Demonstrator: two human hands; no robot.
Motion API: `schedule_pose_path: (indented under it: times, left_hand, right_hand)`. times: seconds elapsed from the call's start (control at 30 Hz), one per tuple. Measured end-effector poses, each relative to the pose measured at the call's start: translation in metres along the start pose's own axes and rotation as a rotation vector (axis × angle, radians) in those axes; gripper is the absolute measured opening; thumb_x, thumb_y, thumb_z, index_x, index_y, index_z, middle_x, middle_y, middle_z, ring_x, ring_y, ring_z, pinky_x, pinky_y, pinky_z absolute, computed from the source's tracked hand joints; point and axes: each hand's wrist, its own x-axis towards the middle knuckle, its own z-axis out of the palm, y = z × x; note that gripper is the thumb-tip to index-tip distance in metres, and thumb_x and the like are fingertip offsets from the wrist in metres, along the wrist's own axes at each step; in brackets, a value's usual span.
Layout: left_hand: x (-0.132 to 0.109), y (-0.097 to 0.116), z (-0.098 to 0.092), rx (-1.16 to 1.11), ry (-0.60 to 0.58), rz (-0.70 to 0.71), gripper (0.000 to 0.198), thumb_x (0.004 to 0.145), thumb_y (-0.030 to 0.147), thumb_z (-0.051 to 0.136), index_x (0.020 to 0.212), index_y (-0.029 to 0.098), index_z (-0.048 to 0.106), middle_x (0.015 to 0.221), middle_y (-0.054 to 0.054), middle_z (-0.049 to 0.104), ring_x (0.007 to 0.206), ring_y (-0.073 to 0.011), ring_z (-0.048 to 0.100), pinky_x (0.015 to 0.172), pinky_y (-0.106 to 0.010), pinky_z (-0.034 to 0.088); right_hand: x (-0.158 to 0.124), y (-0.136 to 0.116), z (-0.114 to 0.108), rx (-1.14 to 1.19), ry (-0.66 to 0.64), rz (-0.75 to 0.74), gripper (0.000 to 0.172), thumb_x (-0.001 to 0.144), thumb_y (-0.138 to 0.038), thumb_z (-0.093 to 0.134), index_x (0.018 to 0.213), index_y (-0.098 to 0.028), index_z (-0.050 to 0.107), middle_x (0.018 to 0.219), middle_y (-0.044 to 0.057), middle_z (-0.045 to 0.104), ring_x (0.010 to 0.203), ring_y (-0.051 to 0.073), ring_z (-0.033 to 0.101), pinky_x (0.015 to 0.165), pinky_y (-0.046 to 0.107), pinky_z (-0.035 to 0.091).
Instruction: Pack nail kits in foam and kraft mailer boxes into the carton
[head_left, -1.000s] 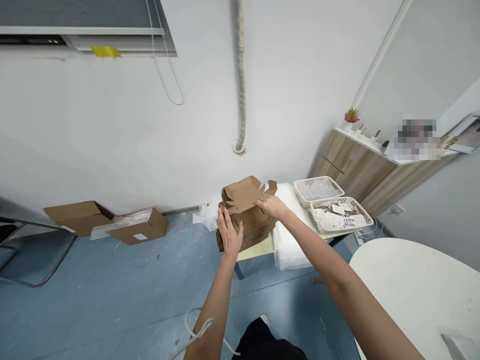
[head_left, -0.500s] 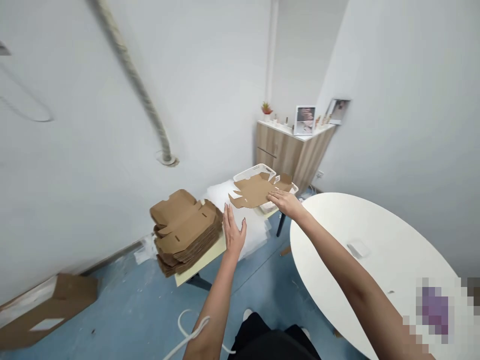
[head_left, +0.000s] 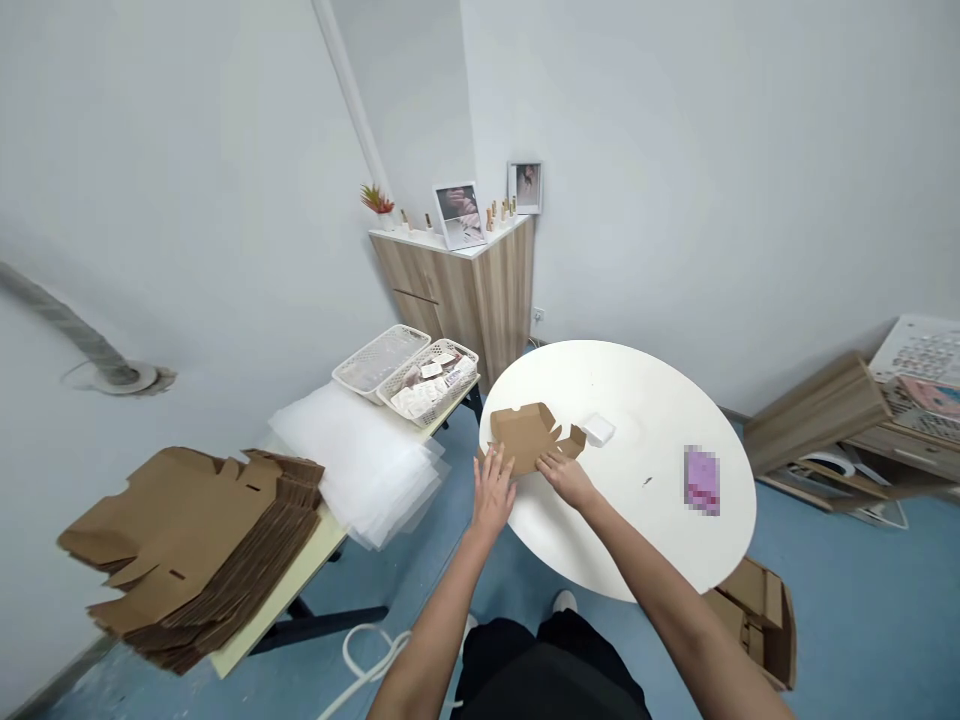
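A flat cardboard box blank (head_left: 529,438) was laid at the near left edge of a round white tabletop (head_left: 660,400), its lower edge held between the two hands. The left hand (head_left: 493,495) was placed at the blank's lower left edge, with the fingers (head_left: 487,470) spread wide and nothing closed in them. The right hand (head_left: 568,479) was laid over its lower right edge, with the fingers (head_left: 551,464) flat and slightly apart, pressed on the cardboard rather than gripping it.

A small white box (head_left: 598,430) stood just beside the blank on the right. The tabletop extended well beyond it, toward a pixelated purple patch (head_left: 702,480) near the right rim.

At lower left, a stack of flattened cardboard blanks (head_left: 195,550) was seen on a pale yellow tabletop (head_left: 289,590), its flaps projecting past the edge. White plastic sheets (head_left: 360,470) and two white plastic baskets (head_left: 405,375) were placed farther along it. Between the two tables, a strip of blue floor (head_left: 420,560) was left open.
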Motion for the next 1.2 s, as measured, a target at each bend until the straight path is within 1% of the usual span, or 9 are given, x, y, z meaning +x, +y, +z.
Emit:
schedule_pose_path:
  times: [0.17,0.27,0.37,0.53,0.7,0.8,1.0,1.1,1.2]
  left_hand:
    - [-0.019,0.031,0.052,0.067,-0.146,0.016,0.036,0.087,0.013,0.047,0.115,0.025,0.066,0.15,-0.009,0.043,0.146,-0.0346,0.022,0.113,-0.072,0.005]
    - [-0.03,0.039,0.072,0.06,-0.195,-0.002,0.035,0.087,0.012,0.046,0.109,0.028,0.068,0.148,-0.007,0.046,0.145,-0.0348,0.025,0.111,-0.075,0.005]
    - [-0.041,0.04,0.084,0.043,-0.237,0.012,0.039,0.088,0.011,0.045,0.114,0.03,0.066,0.145,-0.007,0.05,0.144,-0.0327,0.028,0.113,-0.072,0.009]
    - [-0.053,0.035,0.098,-0.103,-0.332,0.128,0.04,0.092,0.011,0.04,0.122,0.026,0.063,0.136,-0.007,0.059,0.139,-0.027,0.038,0.116,-0.061,0.024]
    - [-0.047,0.026,0.109,-0.237,-0.351,0.074,0.031,0.093,0.014,0.043,0.106,0.024,0.069,0.121,-0.007,0.068,0.128,-0.0249,0.052,0.112,-0.056,0.036]
    - [-0.033,0.014,0.111,-0.284,-0.375,0.094,0.026,0.091,0.013,0.047,0.097,0.023,0.071,0.116,-0.006,0.07,0.129,-0.025,0.052,0.112,-0.057,0.036]
    - [-0.002,-0.01,0.111,-0.335,-0.418,0.147,0.021,0.089,0.011,0.052,0.094,0.022,0.069,0.121,-0.007,0.067,0.134,-0.0269,0.045,0.114,-0.06,0.029]
    - [0.008,-0.01,0.114,-0.374,-0.446,0.114,0.02,0.085,0.009,0.055,0.094,0.021,0.069,0.125,-0.008,0.064,0.137,-0.0284,0.041,0.114,-0.062,0.025]
    - [0.013,-0.004,0.117,-0.407,-0.463,0.032,0.015,0.085,0.013,0.057,0.09,0.021,0.068,0.126,-0.007,0.064,0.136,-0.0302,0.042,0.114,-0.065,0.02]
  right_hand:
    - [-0.052,-0.003,0.039,0.028,-0.167,0.082,0.036,0.09,-0.003,0.043,0.117,-0.015,0.061,0.119,0.016,0.066,0.111,0.024,0.062,0.087,0.037,0.055]
    - [-0.069,-0.006,0.049,0.059,-0.243,0.112,0.039,0.09,-0.003,0.041,0.12,-0.017,0.06,0.123,0.016,0.063,0.112,0.024,0.062,0.081,0.036,0.057]
    - [-0.077,-0.01,0.053,0.094,-0.305,0.126,0.037,0.09,-0.004,0.04,0.118,-0.016,0.06,0.121,0.017,0.063,0.111,0.025,0.061,0.078,0.035,0.057]
    - [-0.081,-0.019,0.061,0.168,-0.373,0.172,0.033,0.091,-0.004,0.041,0.112,-0.016,0.064,0.108,0.014,0.066,0.103,0.024,0.064,0.077,0.033,0.056]
    - [-0.07,-0.02,0.062,0.232,-0.363,0.265,0.033,0.091,-0.006,0.039,0.104,-0.018,0.067,0.105,0.012,0.067,0.1,0.023,0.064,0.078,0.031,0.054]
    - [-0.061,-0.006,0.057,0.291,-0.412,0.328,0.029,0.089,-0.008,0.043,0.098,-0.018,0.069,0.105,0.011,0.068,0.101,0.023,0.064,0.079,0.03,0.051]
    - [-0.05,0.025,0.05,0.335,-0.481,0.499,0.024,0.085,-0.013,0.05,0.092,-0.019,0.072,0.097,0.01,0.072,0.093,0.024,0.067,0.077,0.029,0.048]
    - [-0.043,0.028,0.054,0.356,-0.49,0.548,0.023,0.084,-0.014,0.051,0.088,-0.019,0.073,0.091,0.009,0.073,0.087,0.023,0.067,0.075,0.029,0.047]
    - [-0.036,0.028,0.058,0.384,-0.485,0.569,0.014,0.082,-0.018,0.058,0.083,-0.019,0.072,0.09,0.009,0.073,0.088,0.023,0.066,0.076,0.028,0.045]
